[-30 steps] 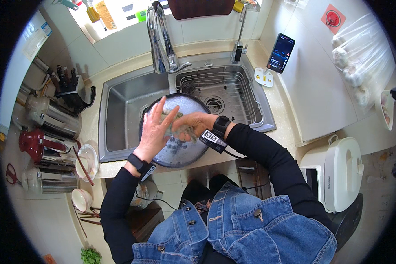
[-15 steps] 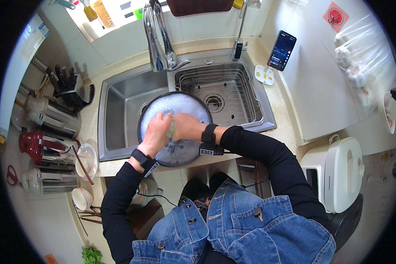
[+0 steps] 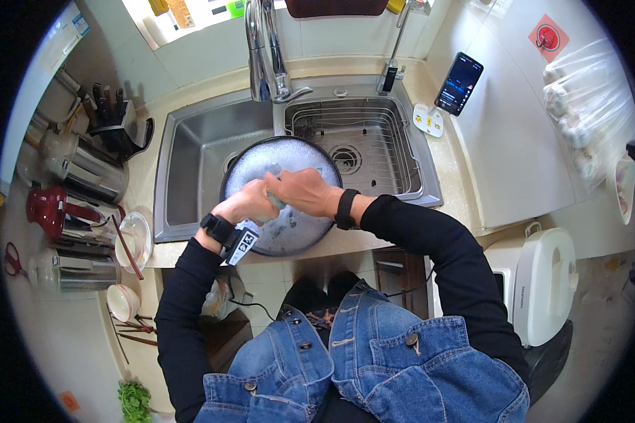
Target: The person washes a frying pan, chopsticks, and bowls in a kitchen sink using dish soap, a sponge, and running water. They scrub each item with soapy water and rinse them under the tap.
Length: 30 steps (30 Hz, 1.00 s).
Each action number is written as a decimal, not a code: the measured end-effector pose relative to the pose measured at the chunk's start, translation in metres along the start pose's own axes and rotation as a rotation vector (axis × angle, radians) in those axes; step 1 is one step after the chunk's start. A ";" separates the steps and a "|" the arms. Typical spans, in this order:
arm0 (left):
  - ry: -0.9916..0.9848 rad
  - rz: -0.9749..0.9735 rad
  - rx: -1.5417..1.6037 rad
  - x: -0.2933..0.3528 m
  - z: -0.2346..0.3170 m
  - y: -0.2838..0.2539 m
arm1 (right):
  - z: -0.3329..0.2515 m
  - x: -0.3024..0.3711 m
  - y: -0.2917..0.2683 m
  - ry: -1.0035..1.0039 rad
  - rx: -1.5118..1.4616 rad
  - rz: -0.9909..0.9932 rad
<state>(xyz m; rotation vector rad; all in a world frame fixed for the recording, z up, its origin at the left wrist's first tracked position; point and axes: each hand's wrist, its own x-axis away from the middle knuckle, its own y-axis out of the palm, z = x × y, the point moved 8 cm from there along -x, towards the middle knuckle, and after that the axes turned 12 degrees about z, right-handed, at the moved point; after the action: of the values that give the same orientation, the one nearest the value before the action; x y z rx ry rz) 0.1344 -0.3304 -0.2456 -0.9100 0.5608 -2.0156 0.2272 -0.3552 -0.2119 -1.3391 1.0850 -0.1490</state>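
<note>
Past your denim jacket (image 3: 381,352), a black-printed white tag (image 3: 245,242) sits by your left hand (image 3: 245,203), clenched with your right hand (image 3: 309,192) on a greenish cloth (image 3: 275,200) over a round, dark-rimmed basin (image 3: 224,185) of foam (image 3: 282,151) at the steel sink (image 3: 190,211).

A round, black-rimmed basin (image 3: 224,185) at centre holds white foam (image 3: 282,151) — lower centre, a blue denim vest (image 3: 402,352) over 2 black fabric sleeves (image 3: 430,240); lower left, bright green leaves (image 3: 134,402).

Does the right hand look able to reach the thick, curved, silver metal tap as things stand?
Probably yes: nothing seems to stand between the right hand and the thick, curved, silver metal tap, though that hand's grip seems occupied with a small greenish item.
</note>
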 end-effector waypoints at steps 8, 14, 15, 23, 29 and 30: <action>0.272 0.532 0.017 0.027 0.024 -0.039 | 0.035 0.008 -0.006 0.345 -0.205 -0.038; 0.723 0.788 -0.595 0.062 0.064 -0.029 | 0.034 0.043 0.040 1.219 -1.503 -0.730; 0.753 0.807 -0.635 0.061 0.067 -0.027 | 0.025 0.047 0.040 1.298 -1.591 -0.832; 0.766 0.698 -0.486 0.035 0.055 -0.019 | 0.036 0.021 0.026 0.808 -0.558 -0.498; 0.568 0.689 -0.355 0.029 0.038 -0.015 | 0.024 0.003 0.015 0.432 -0.156 -0.263; 0.501 0.657 -0.310 0.025 0.033 -0.014 | 0.022 0.000 0.012 0.387 -0.157 -0.196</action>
<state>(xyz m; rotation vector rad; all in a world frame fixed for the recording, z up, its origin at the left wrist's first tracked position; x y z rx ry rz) 0.1434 -0.3455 -0.2055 -0.2981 1.2898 -1.5507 0.2370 -0.3359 -0.2252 -1.5995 1.3060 -0.4926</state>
